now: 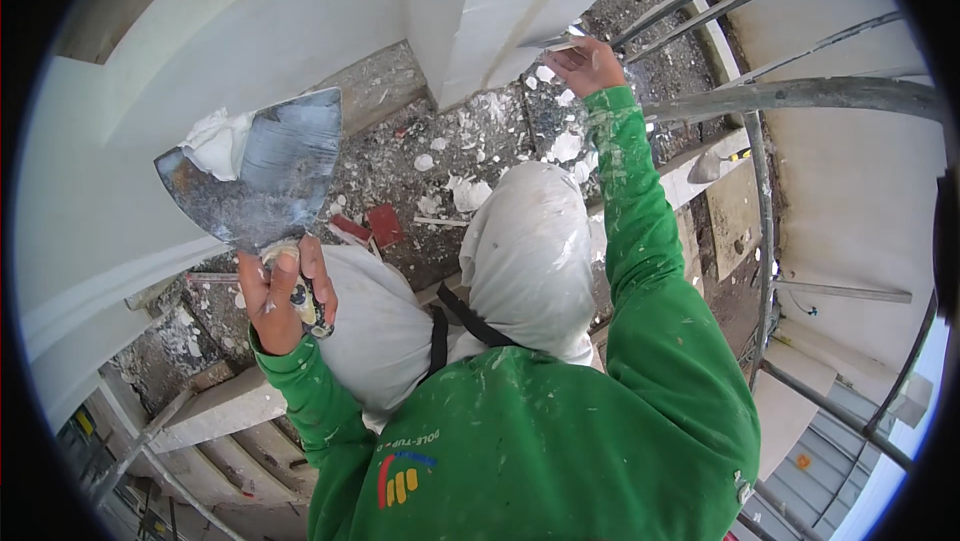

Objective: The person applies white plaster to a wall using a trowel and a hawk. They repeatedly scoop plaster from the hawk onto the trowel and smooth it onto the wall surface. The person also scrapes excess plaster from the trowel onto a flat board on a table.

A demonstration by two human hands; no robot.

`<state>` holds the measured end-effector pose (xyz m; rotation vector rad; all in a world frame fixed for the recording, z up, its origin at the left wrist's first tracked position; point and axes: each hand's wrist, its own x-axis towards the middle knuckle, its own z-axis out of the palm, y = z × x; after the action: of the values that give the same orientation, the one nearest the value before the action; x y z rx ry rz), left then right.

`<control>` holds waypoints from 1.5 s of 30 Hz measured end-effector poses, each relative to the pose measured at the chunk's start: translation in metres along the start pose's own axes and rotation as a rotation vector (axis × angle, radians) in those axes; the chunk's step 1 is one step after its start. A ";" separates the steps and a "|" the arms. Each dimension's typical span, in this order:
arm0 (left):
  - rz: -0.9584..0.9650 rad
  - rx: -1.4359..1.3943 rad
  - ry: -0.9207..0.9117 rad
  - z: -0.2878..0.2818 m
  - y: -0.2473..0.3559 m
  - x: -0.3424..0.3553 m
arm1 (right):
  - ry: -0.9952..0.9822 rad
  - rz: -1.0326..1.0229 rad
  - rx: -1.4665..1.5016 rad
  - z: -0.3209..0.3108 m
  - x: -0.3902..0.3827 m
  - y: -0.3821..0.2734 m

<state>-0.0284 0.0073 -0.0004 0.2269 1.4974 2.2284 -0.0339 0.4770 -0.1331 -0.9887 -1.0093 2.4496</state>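
My left hand [270, 301] is closed round the handle of a broad, fan-shaped metal putty knife [292, 156]. Its blade is tilted up near the white wall, and a lump of white putty [222, 143] sits on its left part. Farther off on the right, my right hand [588, 68] grips a small putty knife [550, 43], whose blade lies against the edge of the white column [515, 1]. My fingers partly hide that small tool. Both green sleeves carry white splashes.
Below, dirty boards [455, 161] are strewn with white putty flakes, and a red piece [385, 226] lies there. Metal scaffold pipes [800, 96] run along the right side. A grey stone-like lump [705, 168] rests on a ledge. My white-covered knees are between the arms.
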 end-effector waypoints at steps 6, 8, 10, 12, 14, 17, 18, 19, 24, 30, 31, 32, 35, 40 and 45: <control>-0.001 -0.076 -0.141 -0.006 -0.005 0.014 | -0.148 -0.115 0.020 0.074 -0.083 -0.081; -0.020 -0.075 -0.165 -0.008 -0.008 0.018 | -0.186 -0.197 -0.043 0.093 -0.098 -0.105; -0.030 -0.083 -0.184 -0.009 -0.010 0.019 | -0.255 -0.197 -0.039 0.110 -0.113 -0.132; -0.036 -0.093 -0.205 -0.011 -0.011 0.018 | -0.308 -0.301 -0.143 0.126 -0.130 -0.160; -0.039 -0.103 -0.223 -0.012 -0.011 0.016 | -0.321 -0.379 -0.206 0.139 -0.144 -0.179; -0.043 -0.104 -0.282 -0.012 -0.010 0.012 | -0.626 -0.514 -0.186 0.142 -0.168 -0.182; -0.041 -0.102 -0.308 -0.012 -0.009 0.011 | -0.532 -0.714 -0.349 0.141 -0.177 -0.176; -0.050 -0.148 -0.376 -0.012 -0.008 0.010 | -0.430 -0.914 -0.508 0.136 -0.191 -0.165; -0.245 -0.516 -0.700 -0.002 -0.007 0.003 | -0.145 -1.500 -0.958 0.122 -0.279 -0.048; -0.335 -0.474 -0.742 0.007 0.005 0.006 | -0.672 -1.040 -1.025 0.144 -0.305 0.023; -0.264 -0.427 -0.710 0.006 0.010 0.006 | -0.702 -0.978 -1.124 0.134 -0.291 0.016; -0.189 -0.393 -0.680 0.004 0.015 0.006 | -0.714 -0.874 -1.243 0.120 -0.275 0.010; 0.016 -0.216 -0.559 -0.003 0.023 0.006 | -0.193 -0.550 -0.967 0.043 -0.233 -0.002; 0.002 0.058 -0.239 -0.005 0.007 0.005 | 0.263 -0.214 -0.123 -0.073 -0.070 0.044; -0.023 0.129 -0.117 -0.002 0.003 -0.006 | 0.309 0.098 0.138 -0.119 0.039 0.134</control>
<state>-0.0250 0.0018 0.0022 0.3715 1.5737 2.0653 0.0181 0.4618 -0.3084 -1.3440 -0.6951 2.3077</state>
